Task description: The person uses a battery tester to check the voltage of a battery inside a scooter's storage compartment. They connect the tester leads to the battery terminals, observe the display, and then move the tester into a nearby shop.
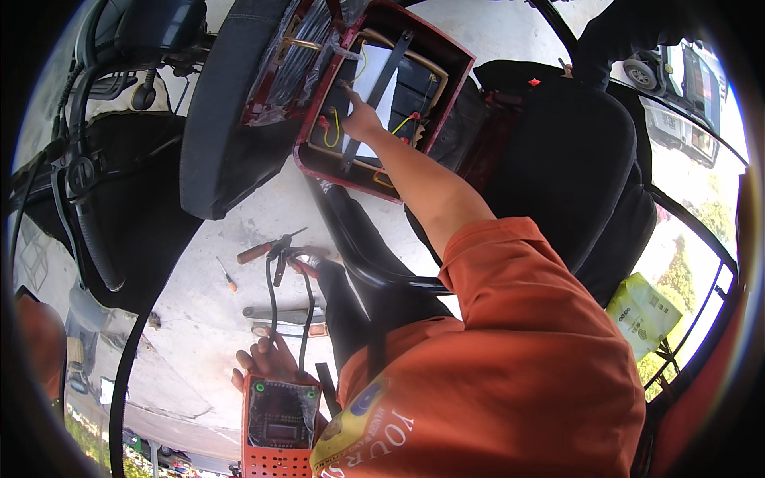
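Observation:
My right hand reaches into an open red-edged box, its index finger stretched over dark batteries and a white sheet. A black metal strap crosses the batteries beside my fingers. Yellow wires with red terminal covers lie close by. At the lower left, my left hand grips an orange-red battery tester with a small screen and a perforated face; part of the grip is hidden behind it. Two black leads run up from the tester past my fingers to clamps.
A black seat cushion stands tilted left of the box; a black seat is at right. On the floor lie a screwdriver and metal tools. Another screwdriver is beside the clamps. A curved black rail runs below the box.

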`<state>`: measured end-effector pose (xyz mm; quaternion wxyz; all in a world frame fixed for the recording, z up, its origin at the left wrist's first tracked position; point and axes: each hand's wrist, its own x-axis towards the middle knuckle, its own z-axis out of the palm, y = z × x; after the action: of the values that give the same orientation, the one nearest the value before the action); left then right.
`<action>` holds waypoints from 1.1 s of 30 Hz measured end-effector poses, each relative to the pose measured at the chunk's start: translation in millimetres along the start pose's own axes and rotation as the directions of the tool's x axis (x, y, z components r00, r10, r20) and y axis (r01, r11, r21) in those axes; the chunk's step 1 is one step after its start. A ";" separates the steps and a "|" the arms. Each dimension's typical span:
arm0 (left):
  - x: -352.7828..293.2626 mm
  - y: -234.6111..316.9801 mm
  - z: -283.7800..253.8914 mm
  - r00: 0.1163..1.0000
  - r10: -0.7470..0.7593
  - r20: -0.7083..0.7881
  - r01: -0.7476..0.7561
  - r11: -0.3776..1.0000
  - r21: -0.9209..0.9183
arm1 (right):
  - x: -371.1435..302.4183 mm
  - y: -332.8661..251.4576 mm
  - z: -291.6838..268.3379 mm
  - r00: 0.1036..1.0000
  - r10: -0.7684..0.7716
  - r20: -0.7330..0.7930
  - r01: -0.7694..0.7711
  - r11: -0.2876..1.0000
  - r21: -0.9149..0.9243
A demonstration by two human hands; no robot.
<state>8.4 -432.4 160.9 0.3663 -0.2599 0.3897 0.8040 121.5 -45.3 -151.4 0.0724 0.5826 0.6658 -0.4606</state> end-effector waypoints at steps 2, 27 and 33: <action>1.5 0.2 -4.6 0.999 -0.001 0.043 0.001 1.000 0.007 | 7.5 -1.8 -5.7 0.999 0.034 -0.016 -0.033 0.998 0.047; 2.9 14.9 -5.2 0.992 -0.057 0.113 0.050 0.996 0.067 | -265.9 -58.4 -40.2 0.921 -0.334 0.201 0.327 0.943 0.067; 11.9 25.2 -28.6 0.961 -0.105 0.254 0.093 0.994 0.056 | -322.3 -53.0 -55.4 0.880 -0.419 0.222 0.464 0.858 -0.222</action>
<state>-14.9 -461.9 147.4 0.4590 -0.1646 0.3430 0.8028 201.5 -229.7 112.0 0.0977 0.3582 0.8295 -0.4172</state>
